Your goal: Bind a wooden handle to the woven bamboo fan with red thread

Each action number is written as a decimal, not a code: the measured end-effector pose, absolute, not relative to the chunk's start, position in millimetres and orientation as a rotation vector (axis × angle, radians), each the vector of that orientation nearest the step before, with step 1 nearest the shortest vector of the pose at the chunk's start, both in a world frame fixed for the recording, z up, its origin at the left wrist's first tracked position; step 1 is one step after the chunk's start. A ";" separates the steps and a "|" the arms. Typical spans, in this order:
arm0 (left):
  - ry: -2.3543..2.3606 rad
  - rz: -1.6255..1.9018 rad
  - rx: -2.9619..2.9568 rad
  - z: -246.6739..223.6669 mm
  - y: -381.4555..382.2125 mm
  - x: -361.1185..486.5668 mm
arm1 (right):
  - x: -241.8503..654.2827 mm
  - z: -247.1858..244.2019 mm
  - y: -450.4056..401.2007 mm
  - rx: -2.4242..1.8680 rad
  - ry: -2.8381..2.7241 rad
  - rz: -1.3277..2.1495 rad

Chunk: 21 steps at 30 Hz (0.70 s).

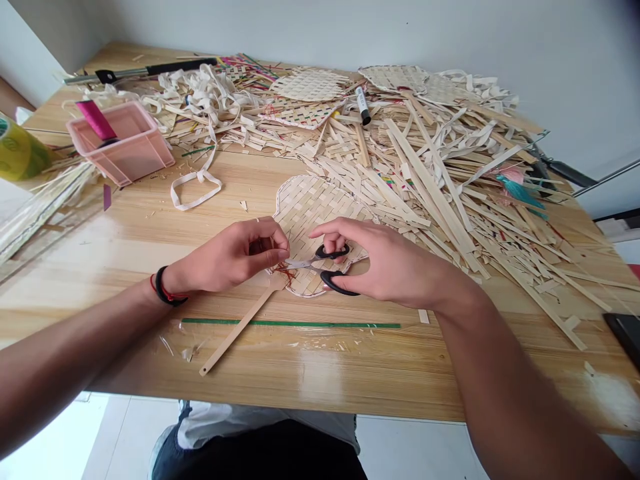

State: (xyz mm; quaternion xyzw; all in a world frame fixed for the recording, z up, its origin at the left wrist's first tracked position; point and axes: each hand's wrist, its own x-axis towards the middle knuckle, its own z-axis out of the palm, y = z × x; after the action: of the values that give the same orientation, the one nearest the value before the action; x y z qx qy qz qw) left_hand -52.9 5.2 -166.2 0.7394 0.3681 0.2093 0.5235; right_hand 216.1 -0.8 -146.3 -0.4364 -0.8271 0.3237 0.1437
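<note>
Left grip (pixel 225 257) pinches red thread (pixel 286 273) at the edge of a woven fan (pixel 313 213) beneath both grips; right grip (pixel 380 257) holds scissors (pixel 333 263) beside it. A slipped blade could nick the fan or left grip.

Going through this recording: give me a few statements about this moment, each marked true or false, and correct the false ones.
The right hand holds black-handled scissors. True.

The left wrist wears a metal watch. False: it wears a black band and a red cord.

The pink plastic crate sits at the right end of the wooden table. False: it sits toward the left.

A green strip lies between the woven fan and the person. True.

The fan's wooden handle points toward the far wall. False: it points down-left, toward the person.
</note>
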 end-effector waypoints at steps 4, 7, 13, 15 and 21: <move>0.890 0.511 1.798 -167.0 6.5 -53.6 | 213.3 -147.0 -3.1 -1.215 -2.381 0.912; 0.888 0.524 1.787 -167.0 6.8 -54.5 | 212.7 -149.9 -3.8 -1.187 -2.397 0.875; 0.898 0.528 1.789 -166.7 6.6 -55.3 | 211.1 -156.1 -4.2 -1.133 -2.408 0.822; 0.899 0.527 1.776 -166.9 6.6 -55.0 | 210.6 -156.8 -4.4 -1.130 -2.405 0.820; 0.877 0.545 1.695 -167.5 6.4 -54.7 | 209.4 -157.7 -5.3 -1.110 -2.392 0.808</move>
State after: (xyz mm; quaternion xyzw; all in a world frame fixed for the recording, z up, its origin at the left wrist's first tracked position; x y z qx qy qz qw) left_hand -54.7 6.4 -167.5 0.7151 0.3699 0.2298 0.5468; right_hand 209.4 -5.3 -157.7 -0.3951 -0.8514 0.2876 0.1906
